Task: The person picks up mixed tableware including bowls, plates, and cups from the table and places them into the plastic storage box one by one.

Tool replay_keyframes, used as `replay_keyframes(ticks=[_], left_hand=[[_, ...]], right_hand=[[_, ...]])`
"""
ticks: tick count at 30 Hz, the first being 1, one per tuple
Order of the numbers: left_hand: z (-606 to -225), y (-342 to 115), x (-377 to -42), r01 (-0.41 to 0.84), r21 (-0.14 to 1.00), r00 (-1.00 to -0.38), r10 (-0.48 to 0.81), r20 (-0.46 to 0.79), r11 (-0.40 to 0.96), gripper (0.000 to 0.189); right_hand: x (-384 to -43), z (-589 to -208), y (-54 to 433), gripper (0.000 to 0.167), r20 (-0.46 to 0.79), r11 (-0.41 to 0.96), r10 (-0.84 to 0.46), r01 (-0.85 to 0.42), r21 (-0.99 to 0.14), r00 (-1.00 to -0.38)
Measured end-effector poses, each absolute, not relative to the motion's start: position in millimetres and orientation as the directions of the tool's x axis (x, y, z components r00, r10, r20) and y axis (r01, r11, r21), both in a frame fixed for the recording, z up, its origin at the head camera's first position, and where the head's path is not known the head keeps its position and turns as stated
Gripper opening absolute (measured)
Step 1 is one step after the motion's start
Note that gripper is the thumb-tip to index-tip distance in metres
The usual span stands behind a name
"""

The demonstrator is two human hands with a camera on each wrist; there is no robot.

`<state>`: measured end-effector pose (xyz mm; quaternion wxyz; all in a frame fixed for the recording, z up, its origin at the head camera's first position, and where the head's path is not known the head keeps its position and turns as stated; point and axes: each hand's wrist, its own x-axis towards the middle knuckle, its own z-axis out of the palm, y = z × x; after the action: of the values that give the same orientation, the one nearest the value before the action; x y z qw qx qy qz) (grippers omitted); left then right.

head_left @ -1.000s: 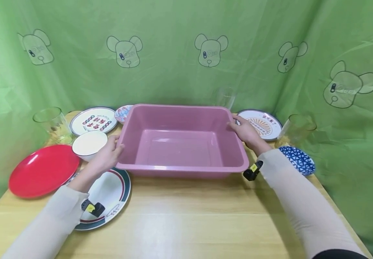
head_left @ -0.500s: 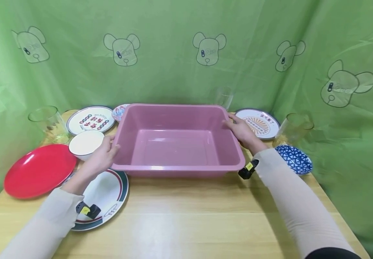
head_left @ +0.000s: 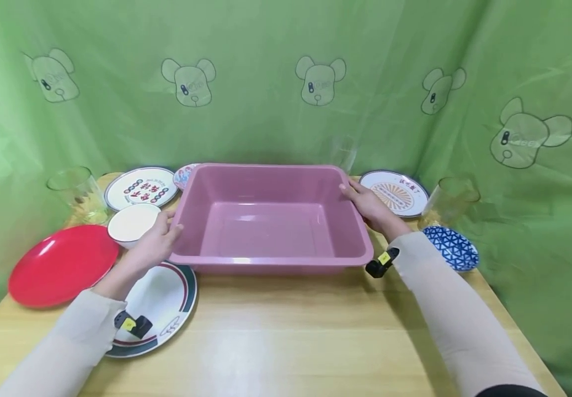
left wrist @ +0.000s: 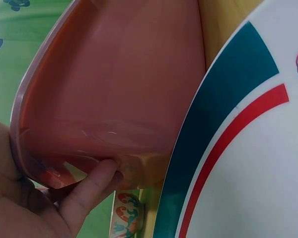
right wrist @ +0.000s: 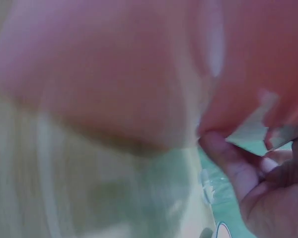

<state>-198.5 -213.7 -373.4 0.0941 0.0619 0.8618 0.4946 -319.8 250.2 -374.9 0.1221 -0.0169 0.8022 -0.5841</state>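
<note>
A pink rectangular plastic basin [head_left: 271, 229] stands in the middle of the head view, its inside bare. My left hand [head_left: 155, 242] grips the basin's left rim, the thumb outside and the fingers curled at the edge; the left wrist view shows this hand [left wrist: 54, 203] close beneath the wall. On the opposite side my right hand [head_left: 371, 207] holds the right rim, its thumb over the top edge. The right wrist view is blurred, but that hand's fingers [right wrist: 228, 158] pinch the rim there. A large white plate with a teal and red border [head_left: 166, 309] lies below my left forearm.
Left on the wooden table [head_left: 286, 342] are a red plate [head_left: 62, 264], a white bowl [head_left: 133, 222], a glass [head_left: 79, 193] and a white printed plate [head_left: 142, 187]. Right are another printed plate [head_left: 395, 193], a yellowish glass [head_left: 449, 201] and a blue-patterned dish [head_left: 450, 247]. A clear glass [head_left: 343, 154] stands behind.
The basin, with both hands on it, has shifted very slightly left against the plates. The whole head view has also drifted a little. The grip of both hands stays the same.
</note>
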Motion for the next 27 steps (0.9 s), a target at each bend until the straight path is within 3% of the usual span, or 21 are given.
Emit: replay_keyframes(ticks=[8,13,21,27], left_hand=[[-373,-237,-192,0.068,0.829,-0.966,0.246,-0.085,0.555,0.058],[-364,-256,-186,0.108,0.722,-0.977,0.206,-0.049,0.683,0.061],[-364,-281,-176,0.024,0.587,-0.984,0.122,-0.128,0.809,0.072],[-368,-296,-165,0.037,0.484,-0.984,0.117,-0.136,0.874,0.067]], right_hand=[[-315,-389,257,0.065,-0.204,0.294,-0.197,0.141,-0.945,-0.959],[-315,-385,253,0.064,-0.185,0.293,-0.188,0.124,-0.948,-0.965],[-316,-383,252,0.063,-0.18,0.311,-0.154,0.125,-0.942,-0.972],[-316,-384,250,0.062,-0.19,0.291,-0.164,0.136,-0.947,-0.968]])
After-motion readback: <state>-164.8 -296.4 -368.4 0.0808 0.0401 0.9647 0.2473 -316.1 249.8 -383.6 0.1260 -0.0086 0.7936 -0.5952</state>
